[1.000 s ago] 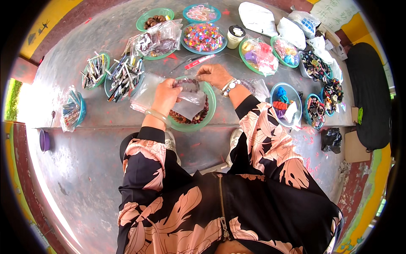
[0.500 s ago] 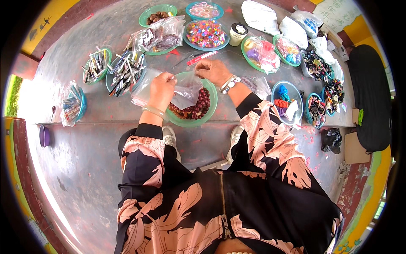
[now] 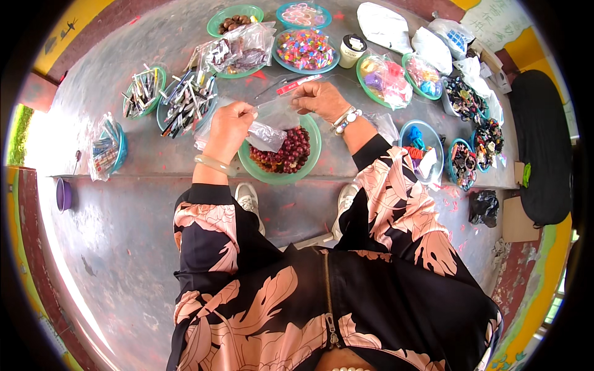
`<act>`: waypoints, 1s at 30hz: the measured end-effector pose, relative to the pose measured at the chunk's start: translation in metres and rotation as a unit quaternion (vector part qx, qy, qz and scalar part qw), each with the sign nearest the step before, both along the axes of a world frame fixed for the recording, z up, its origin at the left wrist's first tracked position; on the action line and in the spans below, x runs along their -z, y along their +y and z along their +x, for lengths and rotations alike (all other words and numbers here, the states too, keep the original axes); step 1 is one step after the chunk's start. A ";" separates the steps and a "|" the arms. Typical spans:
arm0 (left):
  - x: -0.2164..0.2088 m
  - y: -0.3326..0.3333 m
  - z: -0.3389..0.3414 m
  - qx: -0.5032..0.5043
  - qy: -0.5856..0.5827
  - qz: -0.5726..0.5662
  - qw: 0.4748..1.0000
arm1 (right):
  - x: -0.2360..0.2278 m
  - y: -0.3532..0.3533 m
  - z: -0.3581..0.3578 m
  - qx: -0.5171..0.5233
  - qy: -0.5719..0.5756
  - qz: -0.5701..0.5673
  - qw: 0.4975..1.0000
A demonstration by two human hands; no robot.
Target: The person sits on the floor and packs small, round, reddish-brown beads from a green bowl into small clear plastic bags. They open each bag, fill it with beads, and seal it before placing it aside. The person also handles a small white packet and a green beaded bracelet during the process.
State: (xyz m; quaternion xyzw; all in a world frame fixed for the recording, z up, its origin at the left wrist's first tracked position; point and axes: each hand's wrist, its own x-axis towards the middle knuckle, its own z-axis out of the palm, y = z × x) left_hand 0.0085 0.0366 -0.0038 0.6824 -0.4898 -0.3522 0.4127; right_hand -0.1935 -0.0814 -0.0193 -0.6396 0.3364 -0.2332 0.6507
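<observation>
A clear plastic bag (image 3: 270, 121) is stretched between my two hands over a green bowl (image 3: 314, 143). My left hand (image 3: 229, 128) pinches one side of it, with a pale bangle on the wrist. My right hand (image 3: 322, 101) pinches the other side, wearing a beaded bracelet and a white one. Dark red bead strings (image 3: 293, 152) lie coiled in the bowl, with browner ones at its left, partly covered by the bag. More clear plastic shows behind my left hand and beside my right wrist.
Bowls of pens (image 3: 188, 102) stand to the left. Farther back are a bowl of colourful small pieces (image 3: 304, 49), a bagged bowl of dark beads (image 3: 238, 54) and a lidded cup (image 3: 351, 51). Bowls of hair ties (image 3: 463, 162) stand right. A step edge runs before my shoes.
My hands have drawn slightly farther apart, the right one moving up and right. The bag between them is spread wider, and more red beads show below it.
</observation>
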 end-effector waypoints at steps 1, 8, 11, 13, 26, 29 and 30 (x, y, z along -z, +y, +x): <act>-0.001 0.000 -0.001 -0.006 0.010 -0.001 1.000 | -0.001 0.001 0.000 0.002 -0.006 0.010 1.000; -0.009 -0.002 -0.003 -0.031 0.140 -0.033 0.989 | -0.014 0.002 0.000 0.029 -0.066 0.032 0.997; -0.015 0.001 -0.006 -0.021 0.169 -0.046 0.984 | -0.020 0.004 -0.005 0.054 -0.102 0.073 0.991; -0.013 0.001 -0.001 -0.005 0.195 -0.048 0.980 | -0.024 0.006 -0.007 0.064 -0.128 0.097 0.985; -0.012 -0.004 -0.011 0.000 0.163 -0.096 0.982 | -0.027 0.001 -0.018 0.086 -0.164 0.123 0.975; -0.017 -0.004 -0.019 -0.028 0.165 -0.140 0.976 | -0.023 -0.003 -0.021 0.082 -0.172 0.116 0.975; -0.020 -0.003 -0.020 -0.023 0.185 -0.131 0.974 | -0.023 -0.004 -0.022 0.081 -0.175 0.111 0.975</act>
